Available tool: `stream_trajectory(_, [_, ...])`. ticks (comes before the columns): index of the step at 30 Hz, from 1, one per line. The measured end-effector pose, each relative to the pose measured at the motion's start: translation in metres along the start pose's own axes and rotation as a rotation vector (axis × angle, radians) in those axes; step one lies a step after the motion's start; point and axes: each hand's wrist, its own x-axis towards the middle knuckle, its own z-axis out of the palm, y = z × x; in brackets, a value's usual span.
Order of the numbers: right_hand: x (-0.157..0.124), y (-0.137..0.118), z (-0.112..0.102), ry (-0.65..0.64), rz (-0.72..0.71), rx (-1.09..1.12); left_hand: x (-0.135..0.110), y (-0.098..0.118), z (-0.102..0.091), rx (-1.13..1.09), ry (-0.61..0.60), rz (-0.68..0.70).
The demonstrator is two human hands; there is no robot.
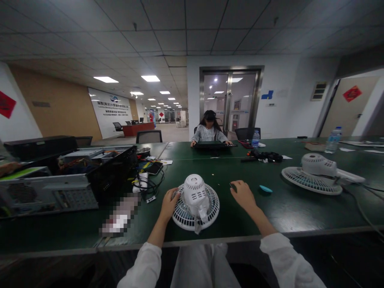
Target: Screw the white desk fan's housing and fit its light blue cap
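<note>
Forearms in white sleeves reach up from the bottom of the frame on either side of a white fan head (pixel 196 200), which lies motor-side up on the green table (pixel 232 224) at lower centre. The left hand (pixel 169 204) curls its fingers over the fan's left rim, holding it. The right hand (pixel 243 195), right of centre and off the fan, is palm down with bent fingers, apparently pinching a small dark object (pixel 231 185) too small to name.

A strip of tabletop separates this hand from the fan, and more green surface runs upward toward a person (pixel 210 134) at mid-frame. A blue dish (pixel 265 189) sits near the right hand; a second fan (pixel 303 182) lies farther right. Cables (pixel 156 187) and a computer case (pixel 75 188) bound the left side. The table's front edge passes beneath both forearms, just below the fan.
</note>
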Motion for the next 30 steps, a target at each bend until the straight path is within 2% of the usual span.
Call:
stream_trajectory(1, [-0.002,0.014,0.003,-0.075,0.118,-0.135,0.000,-0.001,0.000,-0.006,0.000,-0.004])
stream_trajectory(2, [-0.004,0.026,0.006,-0.129,0.176,-0.230,0.001,-0.001,0.001,-0.014,0.001,-0.008])
stream_trajectory(5, [-0.009,0.043,0.012,-0.155,0.212,-0.341,0.002,-0.005,0.002,-0.044,-0.001,-0.027])
stream_trajectory(10, [-0.004,0.044,0.003,-0.106,0.256,-0.268,0.004,-0.009,0.003,-0.089,-0.002,-0.054])
stream_trajectory(13, [0.004,0.035,-0.012,0.009,0.235,-0.073,0.003,-0.008,0.002,-0.116,-0.015,-0.053])
stream_trajectory(15, [0.010,0.019,-0.022,0.173,0.136,0.344,0.003,-0.007,0.002,-0.135,-0.032,-0.052])
stream_trajectory(17, [0.015,-0.007,-0.033,0.247,0.022,0.729,0.002,-0.007,0.001,-0.154,-0.045,-0.053])
stream_trajectory(19, [0.020,-0.038,-0.042,0.284,-0.050,0.939,0.002,-0.007,0.001,-0.174,-0.053,-0.057])
stream_trajectory(22, [0.025,-0.082,-0.051,0.239,-0.194,1.075,0.003,-0.010,0.002,-0.204,-0.054,-0.068])
stream_trajectory(24, [0.026,-0.106,-0.053,0.154,-0.257,1.115,0.003,-0.012,0.004,-0.221,-0.050,-0.076])
stream_trajectory(27, [0.027,-0.130,-0.049,0.092,-0.293,1.147,0.003,-0.013,0.005,-0.240,-0.049,-0.081])
stream_trajectory(30, [0.028,-0.143,-0.042,0.068,-0.316,1.138,0.001,-0.010,0.004,-0.275,-0.057,-0.098])
